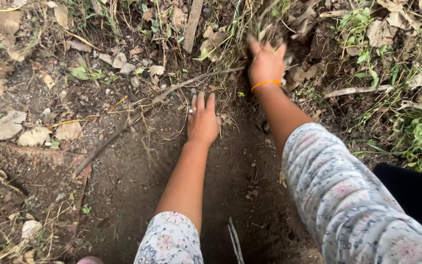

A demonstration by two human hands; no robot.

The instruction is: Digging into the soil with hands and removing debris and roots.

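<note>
Soil (137, 181) lies bare on the left, ringed by dry leaves (7, 124). Our left hand (202, 122) presses flat and open on it, holding nothing, beside a long twig (137, 115). Our right hand (266, 63) digs into dry grass (250, 24); blurred, so we cannot tell its grip. Stems could scratch, we judge. We see no packages, labels or signs.
</note>
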